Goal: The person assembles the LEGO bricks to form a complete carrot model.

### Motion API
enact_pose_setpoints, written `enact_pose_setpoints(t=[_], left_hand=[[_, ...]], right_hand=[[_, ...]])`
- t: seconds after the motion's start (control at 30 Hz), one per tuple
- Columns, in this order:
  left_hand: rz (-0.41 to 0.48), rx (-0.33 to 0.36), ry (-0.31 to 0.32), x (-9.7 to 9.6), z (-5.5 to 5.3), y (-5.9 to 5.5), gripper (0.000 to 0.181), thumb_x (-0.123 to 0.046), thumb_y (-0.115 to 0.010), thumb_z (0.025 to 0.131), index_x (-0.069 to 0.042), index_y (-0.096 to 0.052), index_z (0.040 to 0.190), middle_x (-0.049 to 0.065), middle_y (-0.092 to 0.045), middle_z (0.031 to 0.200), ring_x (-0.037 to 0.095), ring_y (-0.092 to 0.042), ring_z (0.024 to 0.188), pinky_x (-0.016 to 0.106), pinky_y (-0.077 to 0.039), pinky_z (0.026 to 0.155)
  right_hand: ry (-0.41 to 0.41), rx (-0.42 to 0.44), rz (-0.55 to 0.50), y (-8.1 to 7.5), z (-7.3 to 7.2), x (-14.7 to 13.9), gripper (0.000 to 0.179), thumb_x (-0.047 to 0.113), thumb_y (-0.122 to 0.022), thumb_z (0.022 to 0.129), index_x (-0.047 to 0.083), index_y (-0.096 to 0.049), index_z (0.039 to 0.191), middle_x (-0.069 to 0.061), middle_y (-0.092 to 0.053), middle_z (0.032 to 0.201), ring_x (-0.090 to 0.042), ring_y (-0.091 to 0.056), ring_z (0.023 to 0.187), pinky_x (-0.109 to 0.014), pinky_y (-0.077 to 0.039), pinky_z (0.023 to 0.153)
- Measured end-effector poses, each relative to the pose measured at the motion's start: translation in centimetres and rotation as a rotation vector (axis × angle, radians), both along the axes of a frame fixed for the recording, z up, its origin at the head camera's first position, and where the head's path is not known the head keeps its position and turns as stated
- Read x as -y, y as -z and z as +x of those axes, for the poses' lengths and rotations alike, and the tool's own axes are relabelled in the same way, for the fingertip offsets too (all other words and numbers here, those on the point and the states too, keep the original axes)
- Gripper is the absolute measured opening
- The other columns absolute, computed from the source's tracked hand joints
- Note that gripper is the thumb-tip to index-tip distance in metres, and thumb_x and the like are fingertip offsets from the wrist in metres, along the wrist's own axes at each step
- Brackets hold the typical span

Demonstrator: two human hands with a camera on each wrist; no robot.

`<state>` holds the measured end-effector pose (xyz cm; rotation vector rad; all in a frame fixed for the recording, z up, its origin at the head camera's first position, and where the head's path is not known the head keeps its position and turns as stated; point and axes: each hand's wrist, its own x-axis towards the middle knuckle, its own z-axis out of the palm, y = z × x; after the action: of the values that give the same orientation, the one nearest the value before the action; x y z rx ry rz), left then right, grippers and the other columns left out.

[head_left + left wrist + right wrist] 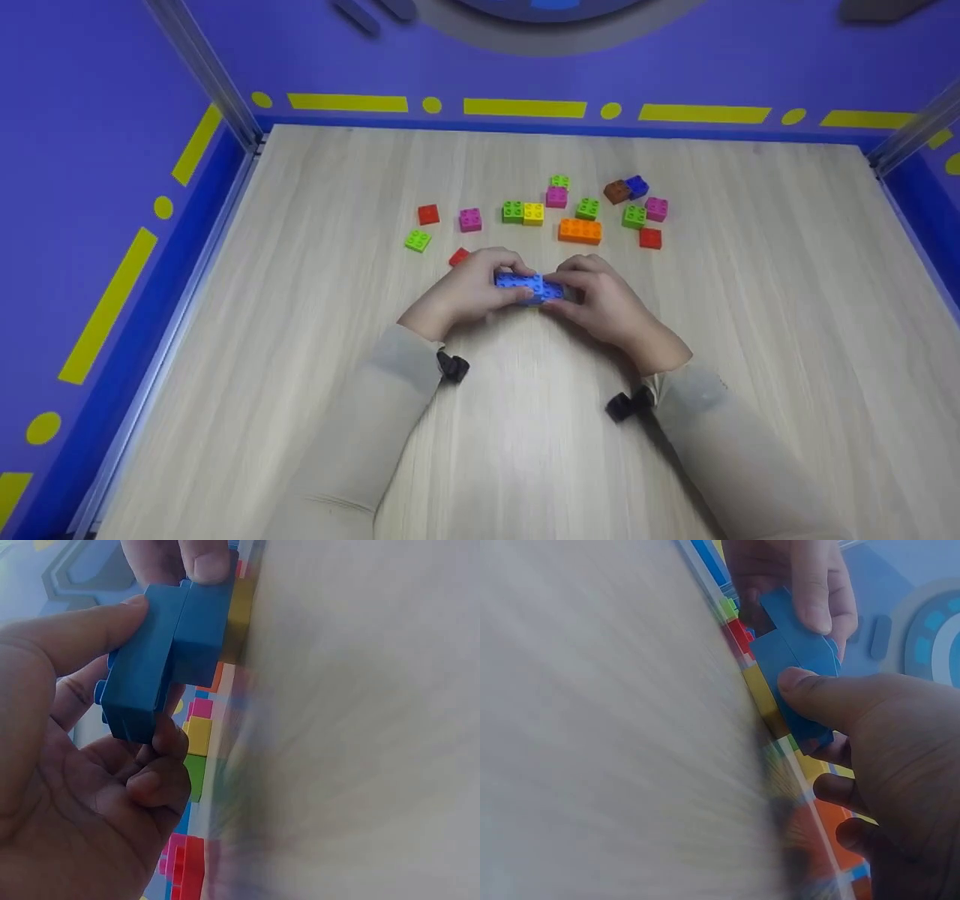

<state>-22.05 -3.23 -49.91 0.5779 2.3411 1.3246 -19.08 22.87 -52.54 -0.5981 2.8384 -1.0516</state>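
Note:
Two long blue building bricks are stacked with an offset, the upper blue brick [139, 660] overlapping the lower blue brick [202, 641]. My left hand [469, 289] pinches the upper one between thumb and fingers. From the other side, my right hand [604, 304] grips the lower one, its thumb flat along the side in the right wrist view. Beneath the lower blue brick shows a yellow brick [763, 699], close over the table. The studs of the upper brick face up in the head view, partly covered by fingers.
Loose bricks lie beyond the hands on the wooden table [247, 375], among them an orange brick [580, 231], a yellow brick [533, 214] and a brown brick [617, 192]. A red piece [459, 257] sits right by the left hand. Blue walls [525, 75] border the table.

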Motion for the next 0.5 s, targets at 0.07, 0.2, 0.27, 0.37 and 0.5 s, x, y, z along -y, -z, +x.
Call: enact_pose_setpoints(t=[0.07, 0.2, 0.27, 0.37, 0.5], left_hand=[[-0.003, 0.007, -0.002, 0.0, 0.0, 0.0, 0.021, -0.029, -0.085, 0.104, -0.023, -0.083, 0.125, 0.000, -0.075, 0.137, 0.023, -0.065, 0.127, 0.047, -0.051, 0.123], [-0.005, 0.023, -0.011, 0.1, 0.0, 0.1, 0.021, -0.030, -0.085, 0.104, -0.026, -0.083, 0.125, -0.001, -0.075, 0.138, 0.023, -0.064, 0.124, 0.046, -0.051, 0.120], [0.000, 0.026, -0.010, 0.1, 0.0, 0.1, 0.021, -0.030, -0.084, 0.105, -0.026, -0.082, 0.125, -0.001, -0.074, 0.139, 0.023, -0.064, 0.124, 0.047, -0.051, 0.120], [0.000, 0.025, -0.004, 0.1, 0.0, 0.1, 0.021, -0.030, -0.084, 0.105, -0.026, -0.082, 0.125, -0.001, -0.074, 0.140, 0.023, -0.064, 0.124, 0.047, -0.052, 0.120], [-0.010, 0.018, -0.002, 0.1, 0.0, 0.1, 0.022, -0.031, -0.083, 0.105, -0.026, -0.082, 0.127, -0.002, -0.074, 0.140, 0.023, -0.064, 0.126, 0.047, -0.051, 0.121]], right_hand=[[0.002, 0.000, -0.004, 0.1, 0.0, 0.0, 0.040, 0.030, -0.091, 0.099, 0.012, -0.084, 0.134, -0.008, -0.074, 0.130, -0.029, -0.064, 0.123, -0.052, -0.060, 0.115], [0.002, 0.006, -0.015, 0.2, -0.1, -0.1, 0.040, 0.030, -0.091, 0.099, 0.013, -0.084, 0.134, -0.008, -0.074, 0.129, -0.028, -0.064, 0.123, -0.052, -0.060, 0.116], [0.000, 0.008, -0.019, 0.3, -0.2, -0.2, 0.040, 0.031, -0.091, 0.098, 0.013, -0.084, 0.134, -0.007, -0.074, 0.129, -0.028, -0.064, 0.123, -0.051, -0.060, 0.115], [-0.016, 0.000, -0.030, 0.5, -0.2, -0.5, 0.041, 0.035, -0.091, 0.099, 0.014, -0.083, 0.135, -0.006, -0.074, 0.129, -0.026, -0.064, 0.122, -0.049, -0.060, 0.115], [-0.029, -0.047, -0.111, 0.7, -0.6, -1.2, 0.042, 0.035, -0.087, 0.103, 0.012, -0.081, 0.138, -0.008, -0.075, 0.133, -0.028, -0.064, 0.127, -0.051, -0.056, 0.118]])
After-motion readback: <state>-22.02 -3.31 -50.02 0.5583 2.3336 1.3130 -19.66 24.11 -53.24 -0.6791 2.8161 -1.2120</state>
